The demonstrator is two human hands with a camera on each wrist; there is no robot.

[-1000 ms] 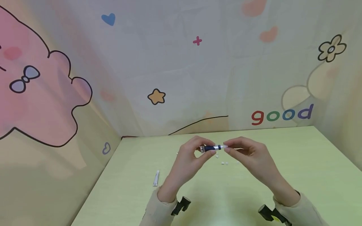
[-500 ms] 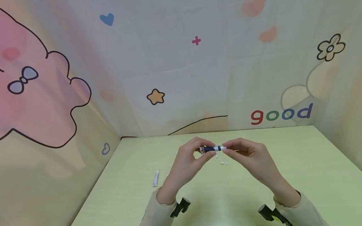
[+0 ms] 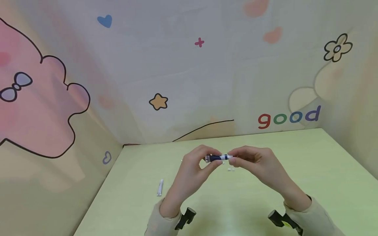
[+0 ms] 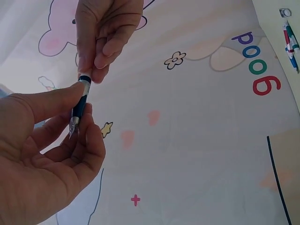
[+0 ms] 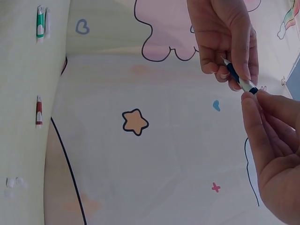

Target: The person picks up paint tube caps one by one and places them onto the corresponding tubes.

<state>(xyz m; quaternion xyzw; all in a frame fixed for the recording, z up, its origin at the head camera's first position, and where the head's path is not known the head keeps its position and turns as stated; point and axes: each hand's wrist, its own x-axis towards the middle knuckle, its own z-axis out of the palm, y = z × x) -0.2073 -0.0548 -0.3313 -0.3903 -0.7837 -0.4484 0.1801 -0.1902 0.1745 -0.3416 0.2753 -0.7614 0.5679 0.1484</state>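
Note:
A small dark-blue and white paint tube (image 3: pixel 216 158) is held level above the table in the head view. My left hand (image 3: pixel 192 173) pinches its body between thumb and fingers, leaving the flat crimped end showing at the left. My right hand (image 3: pixel 260 164) pinches the white cap end between thumb and index finger. Seen from the left wrist, the tube (image 4: pixel 78 105) slants between both hands, its crimped end pointing down. The right wrist view shows the tube (image 5: pixel 240 80) too, though fingertips cover most of the white end.
Another tube (image 3: pixel 160 187) lies on the table (image 3: pixel 124 209) left of my left hand. Small white caps (image 3: pixel 229 169) lie behind the hands. Green-labelled (image 5: pixel 41 21) and red-labelled (image 5: pixel 39 112) tubes appear in the right wrist view. A printed cloth (image 3: pixel 192 75) hangs behind the table.
My right fingertips have come slightly closer to the tube's dark band, covering more of the white tip. The head view has turned a little to the right. Both hands keep their grip.

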